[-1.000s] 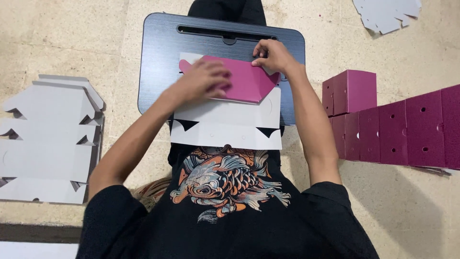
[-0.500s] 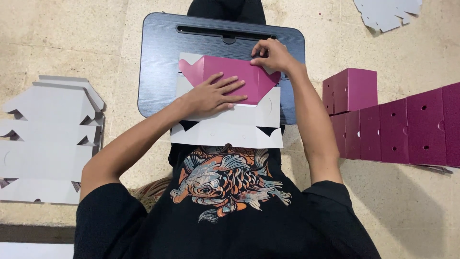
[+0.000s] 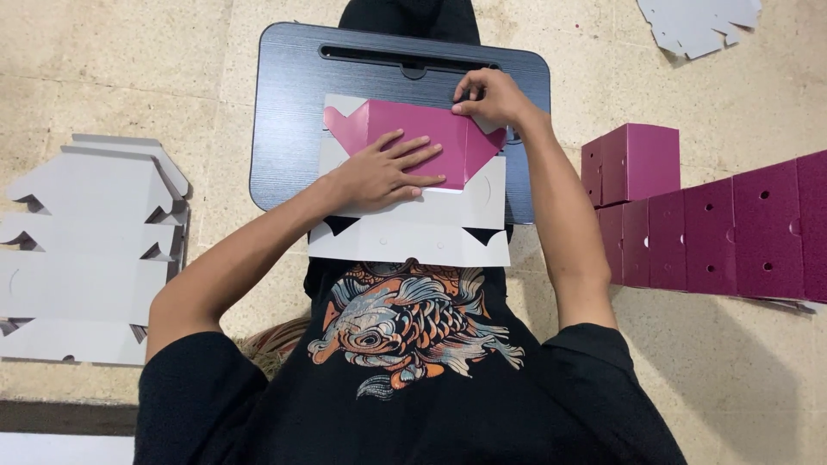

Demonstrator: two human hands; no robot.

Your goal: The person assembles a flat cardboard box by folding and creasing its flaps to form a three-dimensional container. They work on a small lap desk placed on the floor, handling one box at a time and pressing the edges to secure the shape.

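Bright even overhead light, soft shadows, sharp focus, no glare

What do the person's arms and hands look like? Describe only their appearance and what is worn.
Both arms are bare from the short black sleeves of a T-shirt down. The left hand and right hand wear no gloves, and no rings, watch or bracelets show. The fingers are bare.

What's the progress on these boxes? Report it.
Done: a row of folded magenta boxes stands on the floor. In hand: left hand presses the folded magenta flap of a box blank on the lap desk; right hand pinches its corner. Left: a stack of flat blanks.
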